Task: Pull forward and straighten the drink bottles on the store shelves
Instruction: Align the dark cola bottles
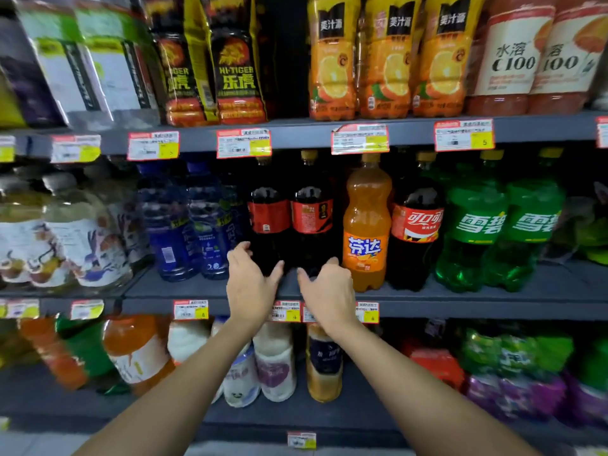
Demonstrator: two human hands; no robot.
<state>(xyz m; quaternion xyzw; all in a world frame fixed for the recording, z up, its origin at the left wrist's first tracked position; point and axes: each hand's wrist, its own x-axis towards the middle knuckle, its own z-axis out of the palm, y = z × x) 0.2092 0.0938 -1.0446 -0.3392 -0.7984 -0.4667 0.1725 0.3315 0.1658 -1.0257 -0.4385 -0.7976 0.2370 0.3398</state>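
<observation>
Dark, glossy plastic fills the centre of the frame. The first dark cola bottle (269, 218) and second dark cola bottle (312, 215) seem set back on the middle shelf (460, 296), behind the orange soda bottle (367, 225) just to their right. We judge the pull-forward step is in hand. Our left grip (253, 274) curls round the first one's base, our right grip (329, 284) round the second's. Next we would draw both upright to the shelf edge and turn the red labels outward. Their rounded, slick walls may slip.
</observation>
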